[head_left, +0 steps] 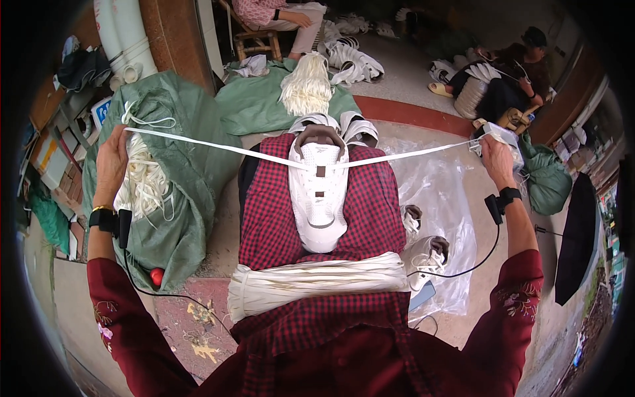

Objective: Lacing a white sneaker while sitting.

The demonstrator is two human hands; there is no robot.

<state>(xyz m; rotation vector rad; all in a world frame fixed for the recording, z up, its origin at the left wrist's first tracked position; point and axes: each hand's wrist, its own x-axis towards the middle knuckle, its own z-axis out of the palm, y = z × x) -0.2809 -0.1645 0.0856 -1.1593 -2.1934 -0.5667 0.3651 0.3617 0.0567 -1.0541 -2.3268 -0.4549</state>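
A white sneaker [319,198] rests on my lap, toe toward me, on a red-and-black checked apron [268,225]. One flat white shoelace [390,157] runs through its eyelets and stretches taut out to both sides. My left hand [112,159], raised at the left, is closed on one end of the lace. At the right, my right hand [497,160] pinches the other end. Across my lap, nearer to me than the toe, lies a thick bundle of white laces [317,283]. More shoes [360,129] lie just beyond the sneaker's heel.
A green sack [198,178] with white laces [140,178] stands at my left. Past my knees, another lace pile [307,86] sits on green cloth. White shoes [428,258] lie on clear plastic sheeting [456,231] at right. Two people sit farther back; cables hang from my wrists.
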